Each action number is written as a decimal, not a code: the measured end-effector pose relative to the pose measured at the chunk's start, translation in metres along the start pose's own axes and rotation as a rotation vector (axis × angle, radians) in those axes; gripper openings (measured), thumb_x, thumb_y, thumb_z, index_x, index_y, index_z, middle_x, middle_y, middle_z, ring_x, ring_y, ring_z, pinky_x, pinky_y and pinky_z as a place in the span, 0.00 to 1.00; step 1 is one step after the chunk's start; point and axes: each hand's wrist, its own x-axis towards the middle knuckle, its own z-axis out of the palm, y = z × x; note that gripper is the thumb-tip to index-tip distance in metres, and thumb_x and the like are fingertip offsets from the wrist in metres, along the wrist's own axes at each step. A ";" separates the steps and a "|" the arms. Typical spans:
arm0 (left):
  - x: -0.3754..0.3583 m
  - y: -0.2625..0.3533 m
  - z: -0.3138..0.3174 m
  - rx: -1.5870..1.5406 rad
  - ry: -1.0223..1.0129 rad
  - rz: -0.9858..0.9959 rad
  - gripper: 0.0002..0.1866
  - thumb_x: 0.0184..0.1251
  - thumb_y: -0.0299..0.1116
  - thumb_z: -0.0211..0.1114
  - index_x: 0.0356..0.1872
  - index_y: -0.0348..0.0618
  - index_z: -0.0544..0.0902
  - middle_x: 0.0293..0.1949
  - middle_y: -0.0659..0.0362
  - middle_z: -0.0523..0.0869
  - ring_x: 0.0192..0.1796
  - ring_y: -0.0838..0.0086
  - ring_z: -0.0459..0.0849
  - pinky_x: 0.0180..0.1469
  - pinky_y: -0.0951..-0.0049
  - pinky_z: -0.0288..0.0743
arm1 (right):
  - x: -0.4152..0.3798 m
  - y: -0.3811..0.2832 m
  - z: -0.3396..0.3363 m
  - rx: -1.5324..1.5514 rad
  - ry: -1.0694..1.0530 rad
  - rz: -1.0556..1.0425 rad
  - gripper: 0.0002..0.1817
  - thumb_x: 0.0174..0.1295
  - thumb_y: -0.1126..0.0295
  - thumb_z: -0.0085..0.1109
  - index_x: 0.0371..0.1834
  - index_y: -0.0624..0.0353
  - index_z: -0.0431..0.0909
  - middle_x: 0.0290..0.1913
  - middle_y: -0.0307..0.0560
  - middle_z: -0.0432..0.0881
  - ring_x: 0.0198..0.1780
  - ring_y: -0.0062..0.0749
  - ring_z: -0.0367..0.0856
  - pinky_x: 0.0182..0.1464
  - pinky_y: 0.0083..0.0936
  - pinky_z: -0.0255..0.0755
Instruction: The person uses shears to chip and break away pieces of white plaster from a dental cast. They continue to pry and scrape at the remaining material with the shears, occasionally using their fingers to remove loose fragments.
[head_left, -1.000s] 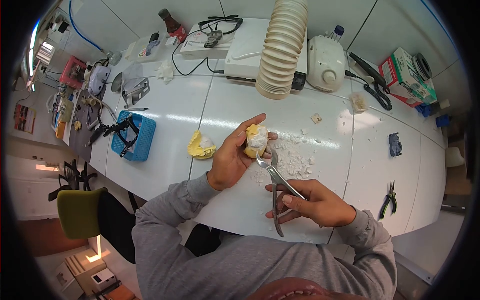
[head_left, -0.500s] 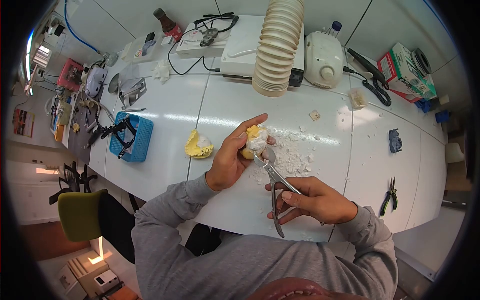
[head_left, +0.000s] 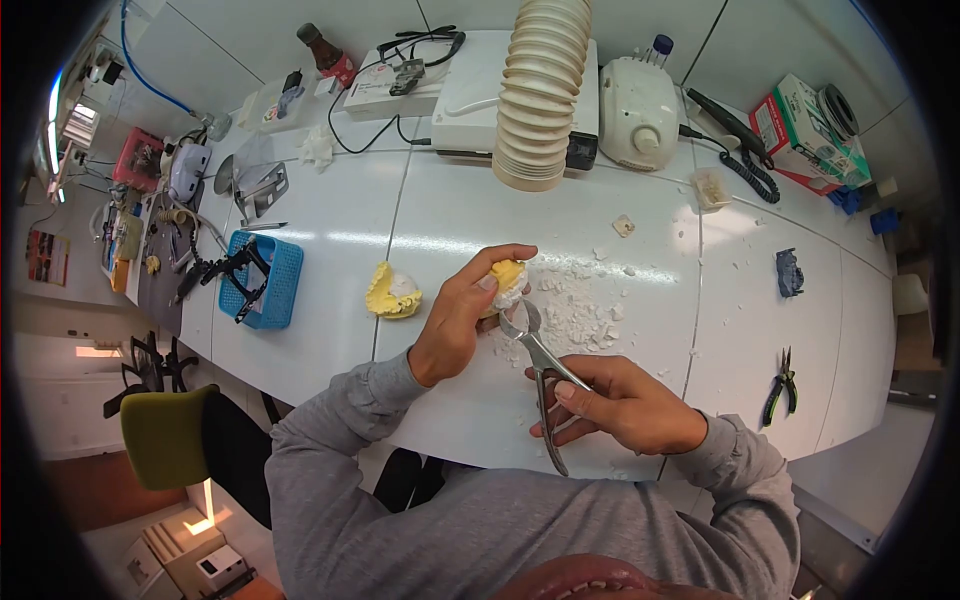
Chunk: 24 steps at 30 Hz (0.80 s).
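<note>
My left hand [head_left: 452, 325] holds a yellow and white plaster piece [head_left: 508, 284] between thumb and fingers. My right hand [head_left: 625, 400] is wrapped round the handles of metal plaster nippers [head_left: 545, 360]. The nippers' jaws are apart and lie just below the piece; whether they touch it I cannot tell. White plaster crumbs [head_left: 580, 312] are scattered on the table beside and beyond the hands. Left of my left hand sits another yellow and white piece [head_left: 393, 292].
A blue basket [head_left: 284, 285] with a black frame stands at the left. A ribbed hose [head_left: 540, 110] hangs over the back, near a white control box [head_left: 638, 118]. Black and green pliers [head_left: 780, 387] and a blue-grey block [head_left: 789, 274] lie at the right.
The plaster piece has turned in my left hand, showing less of its white part. The nippers' jaws have opened wider and come away from its front.
</note>
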 end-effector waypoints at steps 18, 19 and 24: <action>-0.004 0.004 0.003 0.238 -0.046 0.013 0.27 0.81 0.42 0.41 0.67 0.33 0.77 0.53 0.54 0.83 0.53 0.75 0.79 0.56 0.77 0.75 | -0.001 0.010 0.015 0.217 -0.039 0.161 0.26 0.88 0.55 0.42 0.82 0.51 0.62 0.54 0.52 0.84 0.59 0.38 0.88 0.57 0.38 0.86; -0.004 0.004 0.003 0.249 -0.048 0.019 0.27 0.80 0.41 0.41 0.66 0.33 0.78 0.54 0.54 0.83 0.54 0.75 0.79 0.58 0.76 0.74 | 0.001 0.013 0.015 0.211 -0.047 0.152 0.26 0.88 0.55 0.41 0.82 0.50 0.62 0.53 0.52 0.84 0.58 0.37 0.88 0.56 0.38 0.86; -0.005 0.003 0.003 0.275 -0.035 0.027 0.27 0.77 0.40 0.42 0.65 0.32 0.78 0.57 0.52 0.83 0.58 0.72 0.79 0.65 0.71 0.71 | 0.003 0.019 0.018 0.166 -0.050 0.110 0.26 0.87 0.55 0.46 0.80 0.55 0.64 0.49 0.49 0.83 0.52 0.33 0.88 0.53 0.35 0.87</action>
